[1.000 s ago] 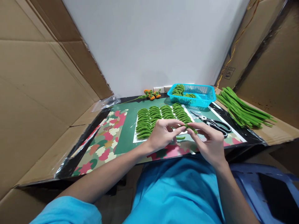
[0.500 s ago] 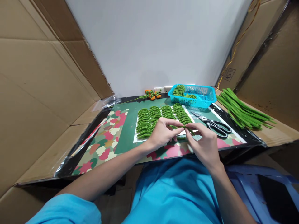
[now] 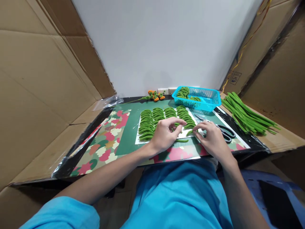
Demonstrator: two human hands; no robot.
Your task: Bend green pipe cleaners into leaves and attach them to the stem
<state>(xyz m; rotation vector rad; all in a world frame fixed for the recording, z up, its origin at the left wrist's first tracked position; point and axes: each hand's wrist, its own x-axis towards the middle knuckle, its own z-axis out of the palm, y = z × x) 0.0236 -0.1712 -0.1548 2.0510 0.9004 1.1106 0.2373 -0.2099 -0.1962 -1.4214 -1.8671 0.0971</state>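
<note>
Four columns of curved green fuzzy pieces [image 3: 146,124] lie on a white sheet [image 3: 140,142]. My left hand [image 3: 165,133] hovers over the sheet's lower middle, thumb and forefinger apart with nothing between them. At the lower right corner, my right hand [image 3: 211,135] pinches the end of a short green piece [image 3: 190,132] at the bottom of the rightmost column. One more green piece [image 3: 182,140] lies on the green mat just below the sheet. Black-handled scissors [image 3: 226,132] are partly hidden behind my right hand.
A blue basket [image 3: 209,106] with more green pieces stands at the back right, beside a bundle of long green stems [image 3: 247,114]. Orange flowers [image 3: 156,96] lie at the back. Cardboard walls [image 3: 43,79] flank the table.
My hands have moved apart; the green piece between them is now at the sheet's lower right, in my right fingers. My left hand has let go of it.
</note>
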